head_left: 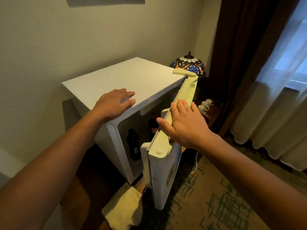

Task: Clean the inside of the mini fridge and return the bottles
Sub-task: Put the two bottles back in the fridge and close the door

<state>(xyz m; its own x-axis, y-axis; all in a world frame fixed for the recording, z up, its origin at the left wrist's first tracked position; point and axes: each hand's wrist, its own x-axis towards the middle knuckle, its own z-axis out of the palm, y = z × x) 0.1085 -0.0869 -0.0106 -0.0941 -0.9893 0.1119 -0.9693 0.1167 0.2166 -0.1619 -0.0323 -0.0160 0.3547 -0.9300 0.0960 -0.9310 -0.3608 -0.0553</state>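
Observation:
A white mini fridge (pixel 132 75) stands against the wall with its door (pixel 166 163) partly open. My left hand (pixel 114 103) lies flat on the fridge top near its front edge, fingers apart. My right hand (pixel 184 123) rests on the top edge of the door, fingers spread over it. Inside, a dark Pepsi bottle (pixel 134 145) stands at the left and a second dark bottle (pixel 152 125) stands further right, partly hidden by the door.
A yellow cloth (pixel 123 211) lies on the floor in front of the fridge. A stained-glass lamp (pixel 189 63) and white mugs (pixel 205 106) sit on a low table to the right. Curtains (pixel 265 97) hang at the right over patterned carpet (pixel 216 205).

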